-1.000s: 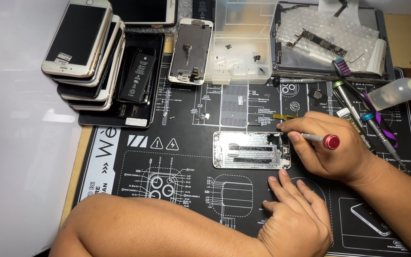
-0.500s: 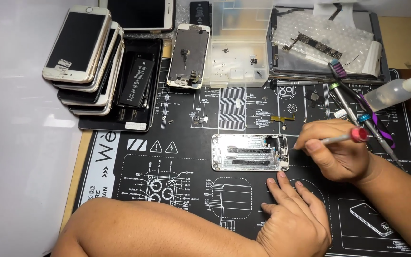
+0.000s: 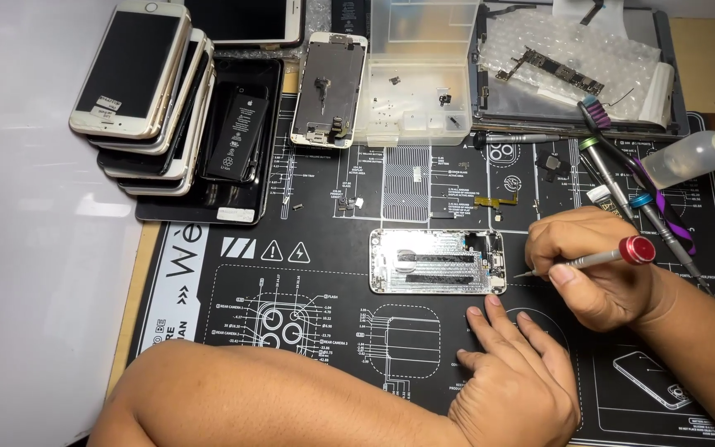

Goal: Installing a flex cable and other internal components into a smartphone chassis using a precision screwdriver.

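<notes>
Right hand (image 3: 597,269) closed around a slim screwdriver (image 3: 585,261), red cap at the butt end, steel shaft pinched between thumb and forefinger. Tip points left, toward the right-hand short edge of the opened phone housing (image 3: 438,261); whether it touches the housing or stops just short is hard to tell from above.

Left hand (image 3: 516,377) holds nothing. Lies palm down, flat on the black repair mat (image 3: 208,273), fingers spread, fingertips just below the housing's lower right corner, near it but apparently not on it.

Housing lies back down on the mat's middle, long axis left to right, silver inner plate with two dark strips showing. It sits directly left of the right hand and above the left; the right hand is the nearer, and the screwdriver's line runs nearly along the housing's long axis.

Further out: small gold flex cable (image 3: 494,201) on the mat above the housing. More screwdrivers with coloured collars (image 3: 622,186) fanned out upper right, beside a clear squeeze bottle (image 3: 693,157). Clear parts tray (image 3: 414,91) with tiny dark bits at top centre; detached display assembly (image 3: 329,89) face down beside it. Loose battery (image 3: 237,136) and a stack of phones (image 3: 138,91) upper left. Circuit board on bubble wrap (image 3: 552,70) top right.
</notes>
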